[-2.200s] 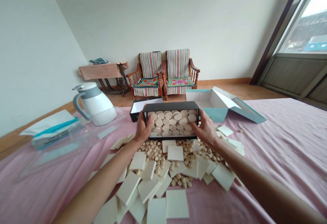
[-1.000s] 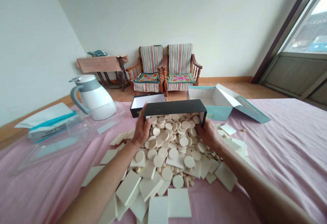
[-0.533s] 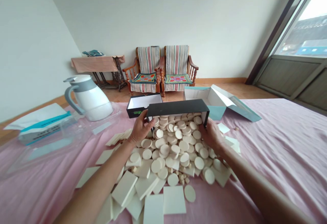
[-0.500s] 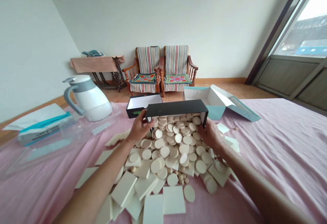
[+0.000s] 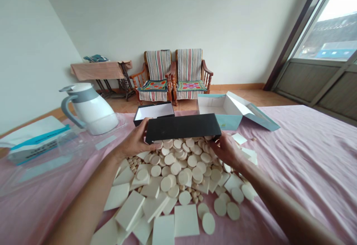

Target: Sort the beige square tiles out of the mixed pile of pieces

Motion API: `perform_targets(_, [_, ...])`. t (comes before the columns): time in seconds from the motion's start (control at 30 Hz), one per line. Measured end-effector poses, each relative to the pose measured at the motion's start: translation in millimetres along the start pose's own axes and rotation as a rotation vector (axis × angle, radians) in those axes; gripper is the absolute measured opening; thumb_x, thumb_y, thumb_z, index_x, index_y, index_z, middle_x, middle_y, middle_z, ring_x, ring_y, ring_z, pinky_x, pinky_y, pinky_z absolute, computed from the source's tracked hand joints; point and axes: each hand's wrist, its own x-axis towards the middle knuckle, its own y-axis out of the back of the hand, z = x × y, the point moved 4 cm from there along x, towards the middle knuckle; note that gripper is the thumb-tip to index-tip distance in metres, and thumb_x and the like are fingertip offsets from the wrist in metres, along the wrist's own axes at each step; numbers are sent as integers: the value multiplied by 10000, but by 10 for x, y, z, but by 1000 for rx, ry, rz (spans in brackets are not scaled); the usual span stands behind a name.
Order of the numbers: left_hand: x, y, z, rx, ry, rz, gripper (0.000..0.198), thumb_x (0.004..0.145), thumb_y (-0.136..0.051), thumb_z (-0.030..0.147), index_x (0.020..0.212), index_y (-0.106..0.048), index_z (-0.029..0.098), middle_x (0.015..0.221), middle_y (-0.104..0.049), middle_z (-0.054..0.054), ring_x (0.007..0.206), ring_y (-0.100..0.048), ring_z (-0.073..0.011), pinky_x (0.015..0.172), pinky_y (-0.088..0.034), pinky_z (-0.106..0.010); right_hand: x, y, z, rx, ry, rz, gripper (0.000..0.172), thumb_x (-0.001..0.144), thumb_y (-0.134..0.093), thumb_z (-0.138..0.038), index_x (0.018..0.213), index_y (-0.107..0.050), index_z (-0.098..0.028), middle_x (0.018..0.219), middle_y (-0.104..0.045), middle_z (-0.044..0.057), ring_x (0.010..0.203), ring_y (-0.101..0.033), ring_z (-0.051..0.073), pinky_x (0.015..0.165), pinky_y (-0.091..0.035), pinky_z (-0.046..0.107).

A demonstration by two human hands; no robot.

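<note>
Black box (image 5: pixel 182 127) mid-frame, gripped by both ends and tipped over pale discs (image 5: pixel 183 177).
At bottom centre lie square tiles (image 5: pixel 186 220), stiff-looking and probably easiest lifted by an edge; above them the discs heap up, likely light, dry wood that slides readily and is best pinched at the rim. Mid-frame, the left hand (image 5: pixel 136 140) has its fingers closed on the box's left end, and the right hand (image 5: pixel 228 150) has its fingers curled on the opposite end. The box looks like stiff card, light in itself, though its inside is hidden; the short ends seem the surest hold, since hard squeezing might dent the walls.
</note>
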Motion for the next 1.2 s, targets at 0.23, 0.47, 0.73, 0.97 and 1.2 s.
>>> perform_targets(0.23, [-22, 167, 46, 154, -25, -34, 788, 589, -810, 413, 1241, -415, 214, 931, -628, -40, 839, -643, -252, 645, -549, -294, -27, -153, -47, -46, 118, 57, 192, 826, -417, -177, 952, -560, -201, 912, -638, 77, 722, -607, 182, 625, -474, 287])
perform_targets(0.47, [-64, 305, 164, 188, -21, -44, 721, 613, -794, 406, 1206, -421, 235, 942, -621, -33, 816, -648, -224, 648, -543, -279, -68, -82, -218, -28, 177, 95, 188, 899, -415, -227, 1026, -550, -194, 915, -631, 80, 787, -610, 198, 695, -489, 318])
perform_targets(0.73, [-93, 553, 138, 180, 66, 12, 712, 575, -814, 409, 1172, -491, 194, 913, -652, -32, 753, -644, -199, 590, -516, -248, -94, -68, -396, 101, 204, 84, 403, 925, -424, -238, 1328, -426, -222, 1114, -630, 108, 783, -666, 165, 735, -547, 344])
perform_targets(0.97, [-128, 668, 114, 224, 69, 75, 606, 598, -803, 378, 1081, -513, 154, 833, -610, 13, 695, -566, -127, 592, -464, -185, -83, -48, -305, 134, 172, 108, 396, 919, -440, -259, 1311, -461, -205, 1059, -661, 94, 850, -673, 172, 739, -558, 329])
perform_targets(1.2, [-61, 409, 140, 66, 26, 113, 618, 624, -782, 373, 1120, -462, 189, 934, -576, -5, 802, -568, -160, 675, -494, -226, -99, 66, -345, 53, 154, 180, 397, 833, -531, -240, 1227, -505, -205, 1033, -636, 77, 831, -644, 183, 688, -539, 304])
